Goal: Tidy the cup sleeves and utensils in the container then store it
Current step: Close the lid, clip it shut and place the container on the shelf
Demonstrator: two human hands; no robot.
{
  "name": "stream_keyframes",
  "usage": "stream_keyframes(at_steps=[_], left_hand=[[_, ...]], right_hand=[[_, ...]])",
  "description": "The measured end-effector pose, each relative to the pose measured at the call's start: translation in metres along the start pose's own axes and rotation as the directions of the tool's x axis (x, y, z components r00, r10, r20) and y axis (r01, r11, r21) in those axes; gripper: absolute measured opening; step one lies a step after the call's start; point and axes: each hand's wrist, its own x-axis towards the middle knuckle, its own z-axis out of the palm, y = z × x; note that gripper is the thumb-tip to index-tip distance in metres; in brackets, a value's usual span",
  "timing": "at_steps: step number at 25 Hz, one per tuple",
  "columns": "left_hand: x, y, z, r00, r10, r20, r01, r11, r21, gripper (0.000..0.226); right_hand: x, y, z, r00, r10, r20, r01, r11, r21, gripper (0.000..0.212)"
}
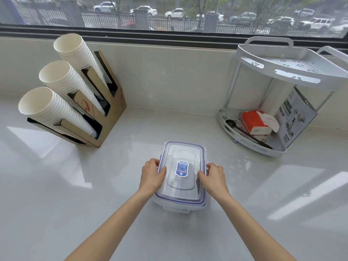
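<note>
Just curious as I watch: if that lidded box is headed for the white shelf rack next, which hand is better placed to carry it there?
Probably the right hand. It grips the container on the side facing the white rack, which stands to the right. The left hand holds the far side.

Just the one wide-angle cam on my head, looking forward and down over the countertop (56,185), my forearms coming in close from the bottom edge, the window (169,14) up top.

Blue label (181,168) on container lid (180,183): print too small to read.
</note>
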Motion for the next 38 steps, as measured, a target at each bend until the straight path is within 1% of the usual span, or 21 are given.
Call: stream_keyframes(at_steps=[4,14,23,26,31,33,36,38], left_hand=[[0.006,-0.007,-0.001,0.999,0.012,0.03,-0.012,1.0,-0.005,0.031],[0.007,-0.014,0.001,0.998,0.043,0.044,-0.042,0.998,-0.04,0.033],[0.005,-0.017,-0.001,0.997,0.029,0.065,-0.025,0.997,-0.074,0.035],[0.005,-0.019,0.0,0.997,0.031,0.072,-0.024,0.996,-0.087,0.034],[0.004,-0.019,-0.001,0.996,0.03,0.079,-0.021,0.993,-0.113,0.035],[0.003,-0.018,-0.001,0.994,0.077,0.071,-0.071,0.994,-0.077,0.039],[0.004,-0.019,0.0,0.984,0.154,0.087,-0.152,0.988,-0.034,0.042],[0.005,-0.019,0.0,0.982,0.162,0.097,-0.16,0.987,-0.025,0.04]], right_hand=[[0.0,-0.005,0.005,1.0,0.03,-0.008,-0.03,0.999,-0.017,0.033],[-0.002,-0.004,0.005,1.0,0.025,-0.019,-0.025,1.0,-0.016,0.035],[-0.005,-0.003,0.009,0.998,0.051,-0.025,-0.052,0.998,-0.042,0.038],[-0.007,-0.002,0.009,0.999,0.048,-0.021,-0.049,0.999,-0.023,0.037],[-0.008,0.001,0.009,0.997,0.07,-0.016,-0.068,0.995,0.079,0.041],[-0.007,0.003,0.006,0.994,0.105,0.01,-0.106,0.984,0.145,0.047],[-0.005,0.009,0.004,0.97,0.223,0.102,-0.241,0.938,0.248,0.064],[-0.002,0.016,0.005,0.939,0.296,0.176,-0.337,0.896,0.289,0.075]])
